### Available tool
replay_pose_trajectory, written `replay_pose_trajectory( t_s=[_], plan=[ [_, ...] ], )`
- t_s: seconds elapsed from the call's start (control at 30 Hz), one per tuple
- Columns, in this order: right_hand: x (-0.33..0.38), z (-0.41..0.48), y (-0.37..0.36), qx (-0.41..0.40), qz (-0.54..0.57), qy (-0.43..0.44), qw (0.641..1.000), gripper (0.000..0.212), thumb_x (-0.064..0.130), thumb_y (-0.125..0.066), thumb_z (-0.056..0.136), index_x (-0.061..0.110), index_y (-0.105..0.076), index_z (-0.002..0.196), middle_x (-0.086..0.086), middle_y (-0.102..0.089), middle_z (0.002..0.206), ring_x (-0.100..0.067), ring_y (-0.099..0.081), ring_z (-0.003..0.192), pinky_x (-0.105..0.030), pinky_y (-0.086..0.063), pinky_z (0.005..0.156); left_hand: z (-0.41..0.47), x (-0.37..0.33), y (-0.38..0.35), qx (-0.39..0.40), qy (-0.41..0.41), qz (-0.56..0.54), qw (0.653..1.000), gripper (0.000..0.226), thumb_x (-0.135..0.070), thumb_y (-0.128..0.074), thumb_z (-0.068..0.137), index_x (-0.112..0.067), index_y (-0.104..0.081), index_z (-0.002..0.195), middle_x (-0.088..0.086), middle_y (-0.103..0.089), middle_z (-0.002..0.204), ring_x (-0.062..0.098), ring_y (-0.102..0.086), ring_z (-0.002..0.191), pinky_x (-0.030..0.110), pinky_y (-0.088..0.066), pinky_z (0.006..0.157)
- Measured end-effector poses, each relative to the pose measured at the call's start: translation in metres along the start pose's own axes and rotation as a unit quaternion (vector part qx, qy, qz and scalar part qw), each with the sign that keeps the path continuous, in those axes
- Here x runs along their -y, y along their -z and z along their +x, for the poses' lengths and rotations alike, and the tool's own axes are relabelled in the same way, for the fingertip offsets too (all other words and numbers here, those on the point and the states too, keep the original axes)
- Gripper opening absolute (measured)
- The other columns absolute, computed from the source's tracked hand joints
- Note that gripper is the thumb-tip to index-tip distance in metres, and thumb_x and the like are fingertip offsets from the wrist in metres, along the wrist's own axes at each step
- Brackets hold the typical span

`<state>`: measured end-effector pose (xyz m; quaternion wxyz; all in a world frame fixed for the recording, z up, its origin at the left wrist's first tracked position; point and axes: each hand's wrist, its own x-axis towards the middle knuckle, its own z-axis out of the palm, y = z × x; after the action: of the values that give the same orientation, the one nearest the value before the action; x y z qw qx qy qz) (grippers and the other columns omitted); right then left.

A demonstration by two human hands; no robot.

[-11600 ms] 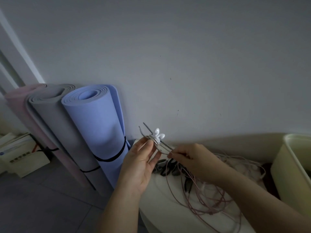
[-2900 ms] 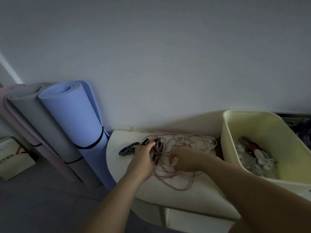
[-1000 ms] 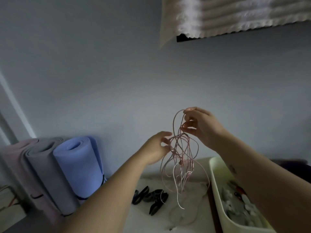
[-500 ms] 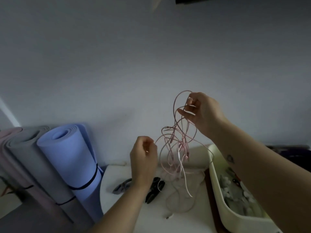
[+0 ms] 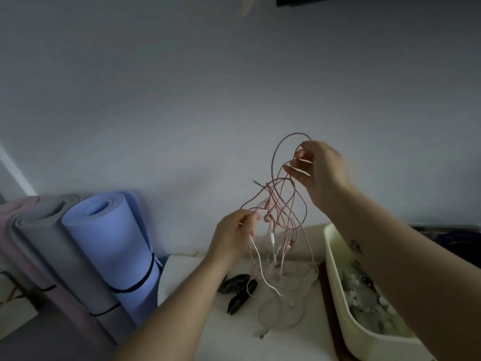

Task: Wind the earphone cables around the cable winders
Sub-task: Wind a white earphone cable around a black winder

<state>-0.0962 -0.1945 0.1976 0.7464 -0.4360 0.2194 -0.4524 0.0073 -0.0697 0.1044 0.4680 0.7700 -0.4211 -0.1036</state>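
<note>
As things stand: no winding is under way on this bundle; I judge the step to be untangling, ahead of any wrap.
Earphone cables point(image 5: 281, 204): pink and white strands in one loose tangle, held in the air above the middle of the bench point(image 5: 182, 272). The lower ends trail down into slack loops on its surface.
Right hand point(image 5: 321, 173): raised, with fingers curled and pinching the top loops of the tangle.
Left hand point(image 5: 234, 235): lower, with fingers closed on a single strand at the tangle's left side.
Dark winders point(image 5: 238, 290): clip-shaped pieces lying bare near the left edge of the bench, no cable on them, apart from both hands.
Cream bin point(image 5: 335, 282): at the right edge of the bench. It holds small pale and dark items too blurred to name; whether they are finished sets I cannot tell.
Rolled mats point(image 5: 112, 243): upright on the floor beyond the left edge.
Left to do, by my reading: free one cable, pick up a winder, wrap it, then repeat for the rest.
Risk: strands cross many times, so pulling may tighten knots.
</note>
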Motion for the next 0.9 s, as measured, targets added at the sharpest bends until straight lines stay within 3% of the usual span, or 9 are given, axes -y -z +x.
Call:
replay_pose_trajectory(
  t_s=[0.17, 0.33, 0.47, 0.53, 0.6, 0.73, 0.83, 0.9],
  plan=[
    [0.004, 0.007, 0.006, -0.034, -0.035, 0.033, 0.998, 0.013, 0.009, -0.044, 0.096, 0.009, -0.053, 0.086, -0.006, -0.058, 0.082, -0.021, -0.058, 0.082, -0.037, -0.052, 0.086, 0.013, -0.008, 0.029, 0.01, 0.072, -0.187, 0.98, 0.027, -0.023, -0.046, 0.101, -0.018, -0.069, 0.086, -0.005, -0.053, 0.062, 0.009, -0.054, 0.057, 0.032, -0.053, 0.073],
    [0.006, 0.003, -0.003, 0.024, -0.096, 0.079, 0.992, 0.017, 0.011, -0.042, 0.099, 0.013, -0.052, 0.085, -0.004, -0.06, 0.091, -0.019, -0.06, 0.092, -0.04, -0.05, 0.091, 0.004, 0.006, 0.035, 0.03, 0.151, -0.236, 0.959, 0.028, -0.022, -0.046, 0.102, -0.011, -0.067, 0.087, 0.001, -0.064, 0.074, 0.013, -0.064, 0.066, 0.031, -0.053, 0.072],
    [0.008, -0.001, -0.01, 0.075, -0.117, 0.072, 0.988, 0.018, 0.011, -0.039, 0.099, 0.011, -0.052, 0.086, -0.007, -0.062, 0.09, -0.023, -0.062, 0.091, -0.044, -0.051, 0.091, -0.001, 0.018, 0.03, 0.004, 0.245, -0.392, 0.887, 0.027, -0.024, -0.045, 0.102, -0.006, -0.063, 0.095, 0.007, -0.07, 0.089, 0.02, -0.068, 0.086, 0.037, -0.055, 0.072],
    [0.008, -0.005, -0.016, 0.101, -0.117, 0.06, 0.986, 0.017, 0.01, -0.038, 0.099, 0.01, -0.051, 0.087, -0.008, -0.062, 0.089, -0.024, -0.062, 0.089, -0.045, -0.052, 0.09, -0.002, 0.026, 0.025, 0.02, 0.271, -0.41, 0.871, 0.029, -0.024, -0.042, 0.103, -0.005, -0.063, 0.1, 0.01, -0.07, 0.096, 0.022, -0.067, 0.093, 0.04, -0.054, 0.08],
    [0.009, -0.007, -0.021, 0.116, -0.121, 0.058, 0.984, 0.017, 0.01, -0.038, 0.099, 0.01, -0.05, 0.087, -0.008, -0.062, 0.089, -0.025, -0.062, 0.091, -0.045, -0.052, 0.09, -0.004, 0.038, 0.017, 0.038, 0.283, -0.383, 0.878, 0.029, -0.022, -0.039, 0.104, -0.007, -0.064, 0.102, 0.01, -0.069, 0.101, 0.022, -0.065, 0.096, 0.041, -0.049, 0.09],
    [0.013, -0.009, -0.031, 0.134, -0.126, 0.061, 0.981, 0.017, 0.012, -0.039, 0.099, 0.01, -0.051, 0.087, -0.007, -0.061, 0.088, -0.024, -0.061, 0.088, -0.044, -0.052, 0.089, -0.009, 0.071, -0.006, 0.065, 0.294, -0.248, 0.921, 0.02, -0.013, -0.045, 0.102, -0.009, -0.063, 0.108, 0.002, -0.068, 0.097, 0.017, -0.065, 0.09, 0.035, -0.046, 0.09],
    [0.012, -0.01, -0.034, 0.142, -0.129, 0.063, 0.979, 0.017, 0.013, -0.038, 0.099, 0.011, -0.049, 0.086, -0.006, -0.061, 0.085, -0.022, -0.06, 0.084, -0.042, -0.053, 0.087, -0.01, 0.084, -0.028, 0.143, 0.208, -0.045, 0.967, 0.024, -0.012, -0.05, 0.099, -0.014, -0.062, 0.12, -0.002, -0.065, 0.108, 0.013, -0.059, 0.1, 0.02, -0.043, 0.083],
    [0.008, -0.009, -0.033, 0.138, -0.125, 0.059, 0.981, 0.018, 0.014, -0.039, 0.099, 0.011, -0.05, 0.085, -0.005, -0.061, 0.084, -0.022, -0.061, 0.083, -0.041, -0.054, 0.086, -0.008, 0.084, -0.044, 0.187, 0.161, -0.006, 0.969, 0.027, -0.006, -0.047, 0.098, -0.015, -0.061, 0.12, 0.001, -0.061, 0.111, 0.012, -0.055, 0.104, 0.011, -0.039, 0.08]
  ],
)
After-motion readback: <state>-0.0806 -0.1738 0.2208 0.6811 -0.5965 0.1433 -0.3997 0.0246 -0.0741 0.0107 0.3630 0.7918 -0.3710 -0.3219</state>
